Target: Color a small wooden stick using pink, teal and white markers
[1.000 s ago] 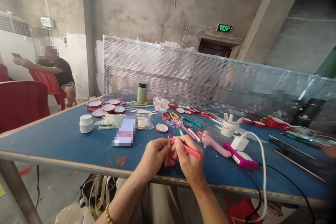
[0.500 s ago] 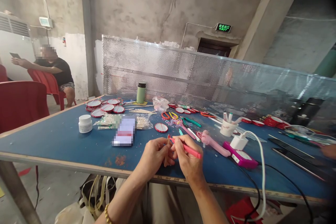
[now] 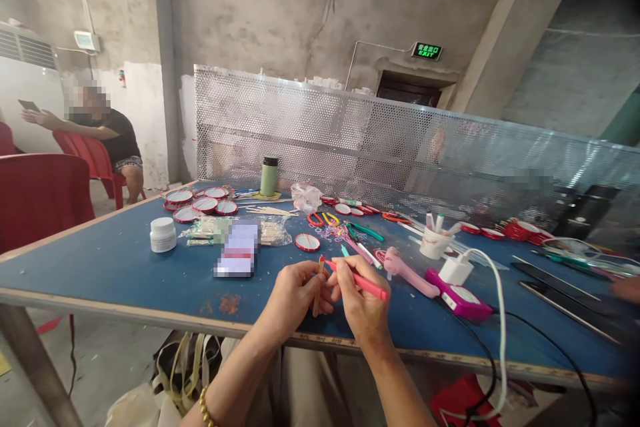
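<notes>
My left hand [image 3: 294,293] is closed round a flat wooden stick [image 3: 317,300] held upright, its top end red. In my right hand [image 3: 361,300] is a red marker pen [image 3: 371,285], gripped like a writing tool, its tip at or very near the stick's red end. Both hands are above the front edge of the blue table [image 3: 125,287]. Just beyond them lies a round white disc with a red rim [image 3: 307,241]. A pink glue gun [image 3: 411,273] rests to the right of my right hand.
A phone [image 3: 237,250] lies on bagged sticks [image 3: 275,232], near a white jar [image 3: 163,235]. Behind are pliers [image 3: 367,232], red-rimmed discs [image 3: 205,205] and a green bottle [image 3: 269,177]. A purple power strip [image 3: 467,300] with cables sits right. A person [image 3: 103,130] sits far left.
The red marker has shifted slightly to the right with my right hand, its tip still by the stick's top. My left hand and the stick stay almost where they were.
</notes>
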The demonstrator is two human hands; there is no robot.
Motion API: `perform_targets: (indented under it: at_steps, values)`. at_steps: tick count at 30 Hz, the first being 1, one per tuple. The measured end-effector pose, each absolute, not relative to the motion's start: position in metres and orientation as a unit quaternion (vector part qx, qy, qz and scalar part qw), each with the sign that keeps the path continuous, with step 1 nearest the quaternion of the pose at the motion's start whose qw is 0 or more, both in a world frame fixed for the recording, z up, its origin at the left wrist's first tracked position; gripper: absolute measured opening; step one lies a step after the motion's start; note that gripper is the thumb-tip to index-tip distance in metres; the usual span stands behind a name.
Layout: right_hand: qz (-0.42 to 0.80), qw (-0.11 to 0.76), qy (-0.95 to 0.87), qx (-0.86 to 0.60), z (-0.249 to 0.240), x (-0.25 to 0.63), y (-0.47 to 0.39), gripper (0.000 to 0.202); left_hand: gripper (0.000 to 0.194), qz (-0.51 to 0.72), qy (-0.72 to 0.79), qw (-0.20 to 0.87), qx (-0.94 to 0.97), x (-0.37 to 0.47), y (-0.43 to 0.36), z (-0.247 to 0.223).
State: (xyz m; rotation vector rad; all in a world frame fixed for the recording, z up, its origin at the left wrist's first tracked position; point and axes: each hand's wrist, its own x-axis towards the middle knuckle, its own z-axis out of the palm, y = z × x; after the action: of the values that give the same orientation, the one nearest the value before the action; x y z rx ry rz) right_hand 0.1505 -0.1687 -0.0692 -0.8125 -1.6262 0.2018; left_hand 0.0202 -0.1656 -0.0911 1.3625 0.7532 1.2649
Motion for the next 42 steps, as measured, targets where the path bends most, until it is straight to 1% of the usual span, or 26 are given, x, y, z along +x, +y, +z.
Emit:
perform_targets:
  at_steps: [12, 23, 42]
  values:
    - [0.085, 0.594, -0.717, -0.355, -0.0703, 0.1511, -0.1682, 0.027, 0.035, 0.525, 0.324, 0.538, 0.575, 0.0208, -0.1646, -0.0921]
    - [0.093, 0.607, -0.706, -0.352, -0.0699, 0.1504, -0.1689, 0.025, 0.035, 0.528, 0.323, 0.534, 0.576, 0.0199, -0.1660, -0.0892]
    - [0.073, 0.595, -0.714, -0.361, -0.0702, 0.1510, -0.1677, 0.027, 0.036, 0.528, 0.327, 0.538, 0.569, 0.0200, -0.1683, -0.0850]
